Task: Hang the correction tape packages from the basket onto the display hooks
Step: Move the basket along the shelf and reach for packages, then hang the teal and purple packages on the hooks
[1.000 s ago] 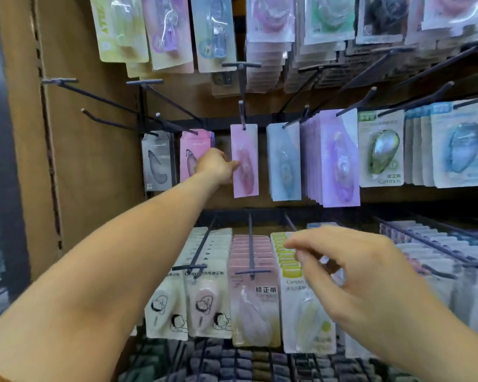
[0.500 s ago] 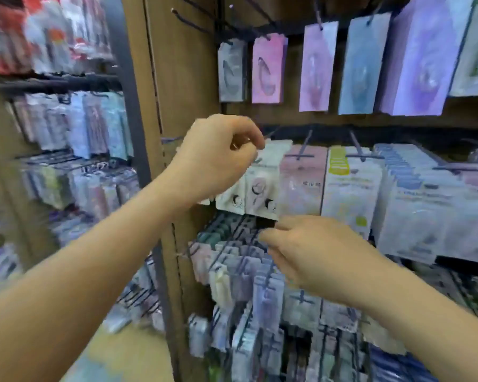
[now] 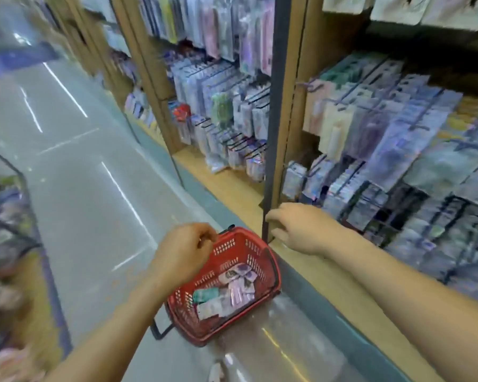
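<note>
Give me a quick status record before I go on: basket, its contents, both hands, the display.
basket: red basket on the floor beside the shelving
contents: several correction tape packages lying loose inside
left hand: left hand over the basket's left edge, fingers curled, nothing visible in them
right hand: right hand open, empty, by the shelf post
display: display hooks carry hung packages; blurred

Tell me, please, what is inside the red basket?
A pile of correction tape packages, mostly pale purple or white, one of them teal. The left hand hides the basket's left side.
</note>
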### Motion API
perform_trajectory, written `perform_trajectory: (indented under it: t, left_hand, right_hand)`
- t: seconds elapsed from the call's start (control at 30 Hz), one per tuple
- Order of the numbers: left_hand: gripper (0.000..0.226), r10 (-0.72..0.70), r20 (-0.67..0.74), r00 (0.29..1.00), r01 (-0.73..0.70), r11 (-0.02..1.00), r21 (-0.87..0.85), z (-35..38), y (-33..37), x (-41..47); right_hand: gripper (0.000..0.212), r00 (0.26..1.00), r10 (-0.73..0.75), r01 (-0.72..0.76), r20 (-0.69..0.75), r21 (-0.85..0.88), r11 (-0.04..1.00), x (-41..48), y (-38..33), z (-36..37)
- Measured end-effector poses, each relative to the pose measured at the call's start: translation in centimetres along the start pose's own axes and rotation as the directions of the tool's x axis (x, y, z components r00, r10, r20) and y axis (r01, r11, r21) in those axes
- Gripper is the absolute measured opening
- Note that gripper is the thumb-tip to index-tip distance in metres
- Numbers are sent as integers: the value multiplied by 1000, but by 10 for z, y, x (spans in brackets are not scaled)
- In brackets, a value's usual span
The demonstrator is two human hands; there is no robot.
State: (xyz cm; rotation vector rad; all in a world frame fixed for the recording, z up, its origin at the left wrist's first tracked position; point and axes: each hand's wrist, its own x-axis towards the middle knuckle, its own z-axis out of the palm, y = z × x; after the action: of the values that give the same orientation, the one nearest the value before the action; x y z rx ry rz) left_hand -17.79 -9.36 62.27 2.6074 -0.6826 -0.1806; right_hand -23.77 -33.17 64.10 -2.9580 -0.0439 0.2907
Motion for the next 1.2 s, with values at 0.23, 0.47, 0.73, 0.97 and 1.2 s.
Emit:
perform_trajectory:
  t: [0.23,0.47,0.73,0.97,1.2]
  left_hand:
    - [24,-382,212,899,397,917,-28,96,-168,-38]
    - [20,-451,392,802,498,867,-20,216,-295,-9]
    - [40,-348,535,770,383,923,49,388,-370,48]
    - [73,-409,687,600,273,913,304,569,-428,97]
    - [88,-441,588,678,203,881,427,671,-469,143]
  right_hand:
    - [43,951,223,-279,212,285,917,78,-27,157]
    - [65,853,383,-485,355,270,832,158,-43,309]
    - [74,856,303,-329,419,-12,944,248,-2,498]
    - [91,845,239,-193,478,-144,970,330,54,655]
    - [87,843,275,-268,463,-82,960,395,97,758]
